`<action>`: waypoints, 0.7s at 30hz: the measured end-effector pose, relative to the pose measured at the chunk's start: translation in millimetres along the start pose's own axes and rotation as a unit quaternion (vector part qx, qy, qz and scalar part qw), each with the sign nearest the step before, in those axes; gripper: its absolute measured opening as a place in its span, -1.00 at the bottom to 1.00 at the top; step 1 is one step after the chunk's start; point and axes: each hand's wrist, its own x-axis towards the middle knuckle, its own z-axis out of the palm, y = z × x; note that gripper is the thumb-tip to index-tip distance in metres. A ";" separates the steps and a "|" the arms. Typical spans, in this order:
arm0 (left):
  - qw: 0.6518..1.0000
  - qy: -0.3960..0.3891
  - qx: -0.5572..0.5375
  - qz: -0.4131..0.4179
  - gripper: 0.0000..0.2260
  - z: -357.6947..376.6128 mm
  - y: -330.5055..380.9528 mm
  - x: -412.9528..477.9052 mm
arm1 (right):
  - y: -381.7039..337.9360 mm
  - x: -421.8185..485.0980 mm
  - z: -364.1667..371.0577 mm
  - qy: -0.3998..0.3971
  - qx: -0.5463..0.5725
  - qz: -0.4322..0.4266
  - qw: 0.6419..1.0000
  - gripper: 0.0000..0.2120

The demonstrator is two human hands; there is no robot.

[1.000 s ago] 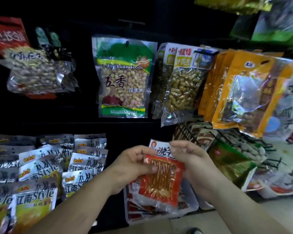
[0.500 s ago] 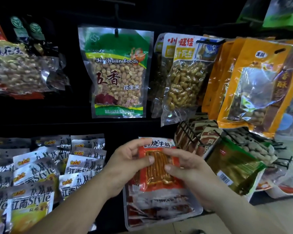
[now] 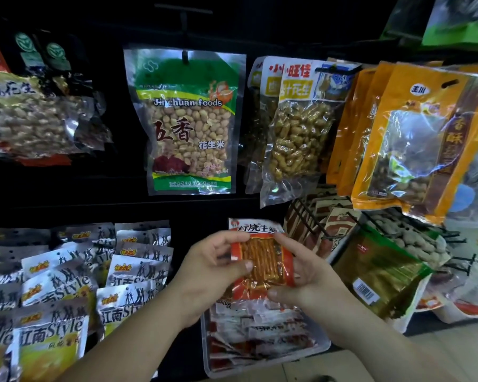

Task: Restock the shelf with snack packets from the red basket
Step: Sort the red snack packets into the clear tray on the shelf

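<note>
Two hands (image 3: 210,271) (image 3: 312,279), one red packet (image 3: 262,257)

One wide-angle camera, worn on the person's head, faces a store's snack display and tilts slightly down, close enough that both forearms enter from 6 o'clock. The left hand (image 3: 213,268) and right hand (image 3: 309,274) meet on a red snack packet (image 3: 262,260) just below centre. A green peanut bag (image 3: 188,119) hangs toward 12 o'clock; a clear tray (image 3: 209,359) lies at 6 o'clock.

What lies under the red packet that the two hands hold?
A clear tray of similar packets lying flat. Its far end is hidden by the red packet, the left hand and right hand.
</note>
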 end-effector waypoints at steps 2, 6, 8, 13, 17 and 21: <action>0.998 0.045 0.037 0.022 -0.63 2.7 -0.2 -0.9 | -0.6 -0.8 4.8 0.050 -0.069 -0.037 0.996 -0.20; 0.981 0.023 0.170 0.086 -0.72 13.5 -6.5 -3.7 | -5.0 1.1 5.7 0.068 -0.056 -0.075 0.993 -0.54; 0.982 -0.045 0.163 0.088 -0.78 26.8 -7.3 -8.1 | -6.7 1.0 9.8 0.031 0.020 -0.056 0.998 -0.60; 0.986 -0.043 0.152 0.062 -0.79 26.7 -7.9 -6.5 | -0.1 6.5 -0.8 0.120 0.023 -0.043 0.992 -0.57; 0.994 0.036 0.097 0.044 -0.64 11.0 -1.8 -3.8 | 0.9 6.4 -5.7 0.069 0.010 -0.031 0.997 -0.55; 1.000 -0.015 -0.009 -0.021 -0.60 2.7 -1.2 -2.5 | -1.1 5.8 -6.4 0.042 0.085 -0.013 0.995 -0.53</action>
